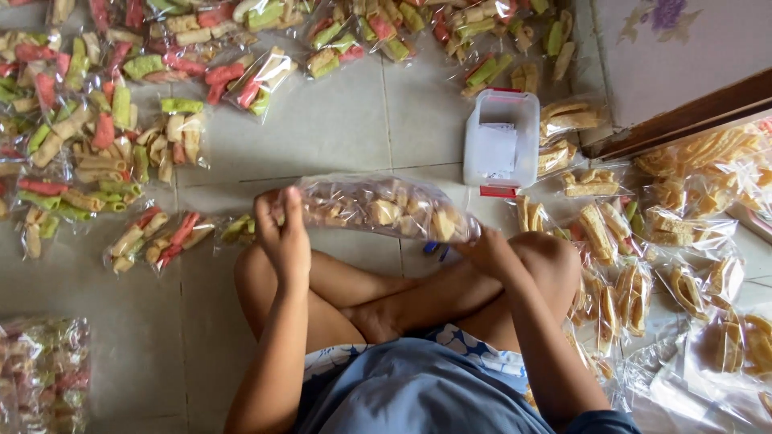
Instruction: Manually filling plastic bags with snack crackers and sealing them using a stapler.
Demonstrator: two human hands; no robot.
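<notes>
Left hand (283,229) is pinching one end of a clear snack bag (378,207), fingers clamped on the plastic; right hand (482,249) is gripping the other end. Bag is hanging level above the crossed legs, likely keeping contents from spilling. Filled packets (104,145) are lying spread over the floor (338,120), a white box (500,141) within reach.

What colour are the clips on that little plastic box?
Red, on the clear plastic box; the head view shows one at each end.

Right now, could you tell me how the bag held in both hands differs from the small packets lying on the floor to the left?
The held bag is long, lifted off the floor and filled with tan pieces; the small packets are shorter, lie flat on the tiles and hold red, green and cream sticks. The left hand and right hand grip only the held bag. Both are clear plastic.
</notes>
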